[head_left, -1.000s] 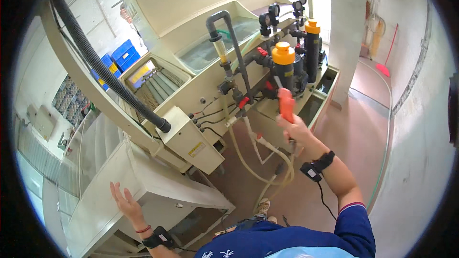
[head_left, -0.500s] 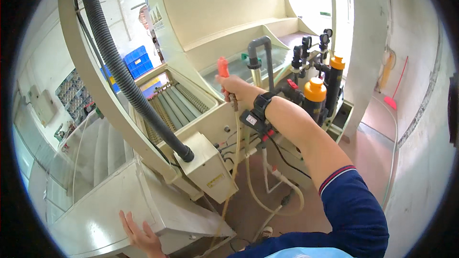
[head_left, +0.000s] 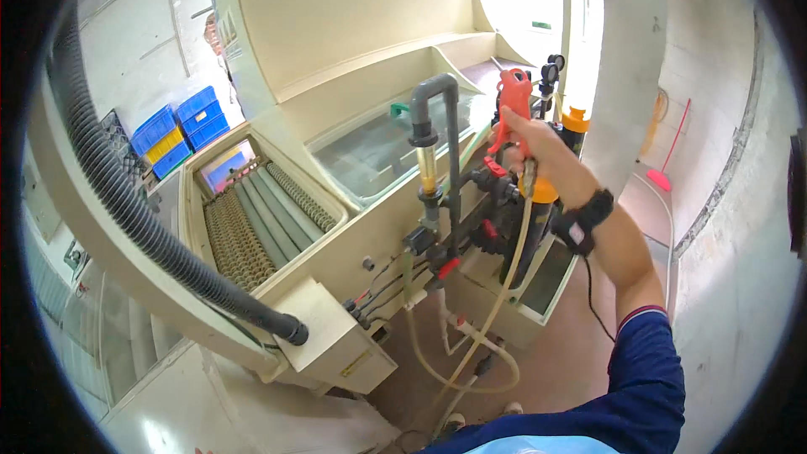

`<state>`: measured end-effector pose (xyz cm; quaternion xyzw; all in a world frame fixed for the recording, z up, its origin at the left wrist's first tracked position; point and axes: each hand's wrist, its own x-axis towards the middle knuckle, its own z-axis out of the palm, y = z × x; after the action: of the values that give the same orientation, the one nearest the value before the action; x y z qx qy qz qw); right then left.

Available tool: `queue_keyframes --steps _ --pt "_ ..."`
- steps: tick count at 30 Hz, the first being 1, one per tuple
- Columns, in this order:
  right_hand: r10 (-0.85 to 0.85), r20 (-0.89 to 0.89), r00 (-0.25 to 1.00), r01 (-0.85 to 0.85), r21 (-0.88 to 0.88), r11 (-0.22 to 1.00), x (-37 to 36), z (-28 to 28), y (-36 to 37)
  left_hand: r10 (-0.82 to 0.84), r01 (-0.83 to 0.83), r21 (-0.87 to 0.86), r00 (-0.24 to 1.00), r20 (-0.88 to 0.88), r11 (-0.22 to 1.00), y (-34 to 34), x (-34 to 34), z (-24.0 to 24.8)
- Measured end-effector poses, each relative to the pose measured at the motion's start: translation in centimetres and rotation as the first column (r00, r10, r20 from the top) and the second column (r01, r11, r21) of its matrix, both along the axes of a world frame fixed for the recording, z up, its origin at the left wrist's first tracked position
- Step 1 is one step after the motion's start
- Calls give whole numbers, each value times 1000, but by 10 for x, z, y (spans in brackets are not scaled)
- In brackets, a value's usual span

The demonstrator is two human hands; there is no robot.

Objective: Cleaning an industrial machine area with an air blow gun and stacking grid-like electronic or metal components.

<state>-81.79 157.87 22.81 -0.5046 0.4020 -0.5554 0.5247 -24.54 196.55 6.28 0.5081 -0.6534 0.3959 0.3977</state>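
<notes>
My right hand is closed around a red blow gun, raised above the pump and filter fittings. The gun's thin nozzle points up and away to the far left. From its lower end a yellowish hose hangs past the machine's side toward the floor. Just behind the hand and partly covered by it stand black filter housings with orange caps. Of my left hand, only what look like fingertips show at the lower edge; the rest is cut off.
A cream machine holds a bath of rollers and a covered tank. Grey pipe rises beside the tank. A corrugated hose slants across the left. Blue crates stand behind. A red-handled broom leans at right.
My right hand has carried the blow gun rightward, from beside the roller bath to above the filters. My left hand has almost left the picture. The view has shifted to the right.
</notes>
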Motion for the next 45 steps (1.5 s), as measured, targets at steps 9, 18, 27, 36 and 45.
queue_keyframes --steps 9,18,27,36,45 --pt "-136 -137 981 162 195 967 -112 8 -76 475 -454 183 875 -89 872 -36 -125 33" --pt "94 -772 629 169 254 953 -224 -42 -51 768 -763 90 639 -39 640 -62 -171 35" --pt "-272 -741 614 451 47 891 -295 -79 -134 782 -782 124 621 61 611 -61 -166 29" --pt "-94 -755 649 256 101 961 -267 -110 -125 878 -815 366 478 -12 449 -65 -189 48" --pt "121 -853 507 -31 123 992 -236 -83 -53 862 -806 318 499 -88 499 -58 -128 6"
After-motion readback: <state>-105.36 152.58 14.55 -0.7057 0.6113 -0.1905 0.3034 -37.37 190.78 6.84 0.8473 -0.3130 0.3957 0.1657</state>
